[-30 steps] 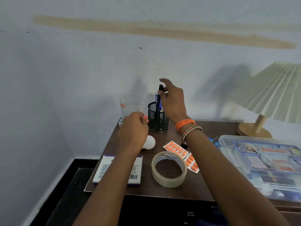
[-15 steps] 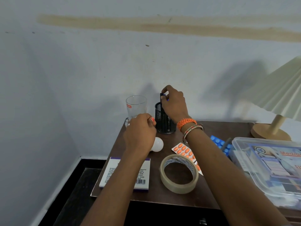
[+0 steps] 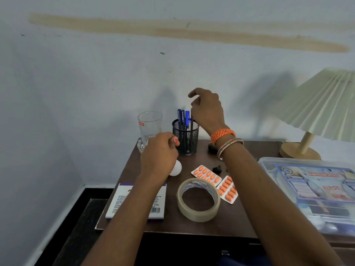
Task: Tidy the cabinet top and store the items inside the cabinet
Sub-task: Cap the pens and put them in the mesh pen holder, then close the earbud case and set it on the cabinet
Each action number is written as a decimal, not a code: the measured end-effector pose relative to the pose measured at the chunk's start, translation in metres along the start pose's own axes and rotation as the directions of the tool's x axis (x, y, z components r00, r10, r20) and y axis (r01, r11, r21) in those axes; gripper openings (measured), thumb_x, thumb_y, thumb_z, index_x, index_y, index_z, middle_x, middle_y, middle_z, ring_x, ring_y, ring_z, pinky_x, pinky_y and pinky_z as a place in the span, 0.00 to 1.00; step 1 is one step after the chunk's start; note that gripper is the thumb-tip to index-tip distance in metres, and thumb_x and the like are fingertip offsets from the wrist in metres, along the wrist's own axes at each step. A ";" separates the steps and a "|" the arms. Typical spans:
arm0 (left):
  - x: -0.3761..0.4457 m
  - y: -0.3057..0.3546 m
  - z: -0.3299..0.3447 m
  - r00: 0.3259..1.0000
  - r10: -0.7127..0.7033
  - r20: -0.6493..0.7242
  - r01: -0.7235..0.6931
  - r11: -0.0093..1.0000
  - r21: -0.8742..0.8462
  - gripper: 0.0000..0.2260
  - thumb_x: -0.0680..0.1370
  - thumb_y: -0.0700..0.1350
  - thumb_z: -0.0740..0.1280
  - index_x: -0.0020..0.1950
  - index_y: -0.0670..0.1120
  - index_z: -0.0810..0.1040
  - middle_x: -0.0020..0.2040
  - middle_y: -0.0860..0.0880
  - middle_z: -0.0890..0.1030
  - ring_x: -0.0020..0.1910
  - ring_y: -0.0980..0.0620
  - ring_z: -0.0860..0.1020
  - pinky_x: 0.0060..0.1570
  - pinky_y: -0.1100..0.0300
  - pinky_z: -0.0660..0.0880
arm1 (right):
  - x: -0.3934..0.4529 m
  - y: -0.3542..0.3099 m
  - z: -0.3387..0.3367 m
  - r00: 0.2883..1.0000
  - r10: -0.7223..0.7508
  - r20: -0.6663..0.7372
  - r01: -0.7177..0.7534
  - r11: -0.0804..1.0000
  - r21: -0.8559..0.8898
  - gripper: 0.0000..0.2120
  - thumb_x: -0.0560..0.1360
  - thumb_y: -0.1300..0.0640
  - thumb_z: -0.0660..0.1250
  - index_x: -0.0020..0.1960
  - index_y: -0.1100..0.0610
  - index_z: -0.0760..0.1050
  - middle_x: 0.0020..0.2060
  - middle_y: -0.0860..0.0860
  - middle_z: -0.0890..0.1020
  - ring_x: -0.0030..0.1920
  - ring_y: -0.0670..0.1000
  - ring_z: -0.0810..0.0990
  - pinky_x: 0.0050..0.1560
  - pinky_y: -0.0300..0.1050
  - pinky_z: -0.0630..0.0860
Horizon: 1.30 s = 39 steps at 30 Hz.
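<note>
A black mesh pen holder point(image 3: 185, 140) stands at the back of the brown cabinet top point(image 3: 242, 217) with three blue pens point(image 3: 183, 117) upright in it. My right hand point(image 3: 207, 110) hovers just above and right of the pens, fingers loosely curled and holding nothing. My left hand point(image 3: 159, 152) is curled in front of the holder. It seems to grip the neck of a white bulb point(image 3: 175, 168), whose round end shows below the palm. A clear glass point(image 3: 149, 127) stands behind that hand.
Two orange pill strips point(image 3: 206, 174), a tape roll point(image 3: 198, 199) and a white box point(image 3: 134, 204) lie in front. A clear first-aid case point(image 3: 311, 191) and a pleated lamp point(image 3: 326, 100) fill the right side. Small dark bits point(image 3: 217, 168) lie mid-top. The wall is close behind.
My right hand lowered the blue pen into the mesh holder, let go and lifted clear above it. The left hand stayed by the bulb.
</note>
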<state>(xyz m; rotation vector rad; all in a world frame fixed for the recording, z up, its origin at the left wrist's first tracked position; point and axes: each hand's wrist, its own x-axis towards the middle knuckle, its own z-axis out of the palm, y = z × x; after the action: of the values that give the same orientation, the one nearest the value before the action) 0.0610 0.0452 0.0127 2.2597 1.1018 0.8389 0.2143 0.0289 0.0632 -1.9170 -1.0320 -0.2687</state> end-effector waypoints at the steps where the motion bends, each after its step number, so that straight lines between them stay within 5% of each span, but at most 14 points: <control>1: -0.001 0.000 0.000 1.000 0.006 0.013 -0.006 1.000 0.008 0.07 0.78 0.43 0.63 0.54 0.49 0.78 0.53 0.47 0.81 0.44 0.53 0.73 0.47 0.58 0.71 | -0.001 -0.003 -0.008 1.000 -0.008 -0.023 0.008 1.000 0.001 0.18 0.71 0.65 0.57 0.53 0.50 0.77 0.47 0.54 0.81 0.47 0.56 0.80 0.48 0.50 0.78; 10: -0.023 0.007 -0.005 0.960 0.202 0.193 -0.201 0.979 -0.022 0.10 0.80 0.42 0.60 0.60 0.50 0.73 0.49 0.50 0.80 0.46 0.53 0.76 0.45 0.58 0.72 | -0.037 0.011 -0.104 0.991 0.117 -0.071 -0.113 0.992 0.058 0.16 0.63 0.61 0.53 0.34 0.45 0.76 0.41 0.53 0.83 0.40 0.56 0.83 0.44 0.57 0.81; 18: -0.035 0.021 0.005 0.884 0.324 0.337 -0.341 0.940 -0.009 0.14 0.78 0.40 0.62 0.63 0.47 0.71 0.47 0.51 0.79 0.43 0.59 0.74 0.46 0.61 0.71 | -0.063 0.038 -0.154 0.973 0.232 0.014 -0.232 0.969 0.081 0.15 0.70 0.71 0.56 0.45 0.60 0.80 0.40 0.63 0.83 0.36 0.57 0.83 0.42 0.52 0.83; 23: -0.035 0.031 0.018 0.876 0.337 0.346 -0.365 0.931 0.018 0.14 0.78 0.40 0.62 0.64 0.48 0.71 0.51 0.50 0.79 0.46 0.58 0.74 0.50 0.58 0.74 | -0.073 0.063 -0.109 0.964 0.234 0.122 -0.226 0.971 -0.076 0.16 0.68 0.70 0.60 0.37 0.49 0.76 0.48 0.61 0.80 0.43 0.57 0.82 0.50 0.47 0.80; 27: -0.037 0.036 0.025 0.866 0.338 0.369 -0.378 0.925 0.041 0.15 0.78 0.41 0.62 0.65 0.48 0.70 0.54 0.49 0.78 0.51 0.53 0.76 0.54 0.49 0.75 | -0.088 0.075 -0.068 0.933 0.224 0.281 -0.156 0.957 -0.244 0.13 0.72 0.67 0.62 0.53 0.57 0.78 0.56 0.60 0.77 0.54 0.58 0.78 0.58 0.49 0.76; 30: -0.036 0.035 0.027 0.858 0.345 0.381 -0.388 0.921 0.041 0.15 0.78 0.42 0.62 0.64 0.48 0.70 0.53 0.49 0.78 0.50 0.51 0.76 0.53 0.48 0.75 | -0.082 0.081 -0.056 0.934 0.238 0.267 -0.154 0.942 -0.299 0.19 0.75 0.66 0.61 0.64 0.59 0.74 0.61 0.60 0.76 0.61 0.58 0.75 0.62 0.51 0.73; 34: -0.031 0.029 0.027 0.861 0.350 0.368 -0.389 0.921 0.034 0.14 0.78 0.41 0.62 0.62 0.49 0.71 0.50 0.51 0.77 0.49 0.53 0.76 0.52 0.49 0.75 | -0.065 0.094 -0.041 0.929 0.297 0.219 -0.206 0.910 -0.360 0.17 0.77 0.61 0.59 0.66 0.60 0.70 0.61 0.61 0.75 0.62 0.60 0.73 0.62 0.54 0.72; 39: -0.024 0.021 0.024 0.864 0.344 0.368 -0.385 0.922 0.042 0.13 0.77 0.40 0.62 0.62 0.48 0.72 0.51 0.49 0.78 0.50 0.52 0.76 0.52 0.50 0.76 | -0.054 0.099 -0.021 0.848 0.399 0.348 -0.211 0.857 -0.470 0.19 0.79 0.52 0.58 0.68 0.57 0.66 0.65 0.59 0.72 0.66 0.61 0.69 0.66 0.59 0.64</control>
<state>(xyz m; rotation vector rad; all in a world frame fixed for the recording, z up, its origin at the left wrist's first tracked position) 0.0769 0.0107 0.0024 2.6318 0.5755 0.4749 0.2593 -0.0410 -0.0165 -2.5832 -0.9689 0.1583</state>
